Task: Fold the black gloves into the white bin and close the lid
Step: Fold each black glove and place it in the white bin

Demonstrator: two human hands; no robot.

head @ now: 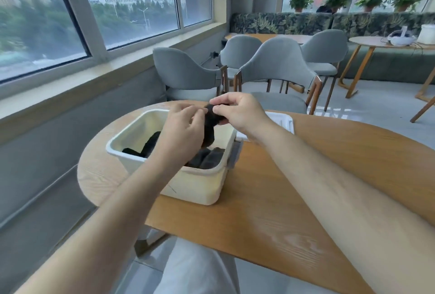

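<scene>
Two bare hands are up over the white bin (195, 185), which sits open on the wooden table (259, 211). The right hand (237, 115) pinches the top of a black glove (209, 129) with bent fingers and thumb. The glove hangs down over the bin. The left hand (183, 131) is right beside the glove, fingers bent; I cannot tell if it has hold. More black gloves (207, 159) lie inside the bin. The lid (282, 119) lies just behind it.
</scene>
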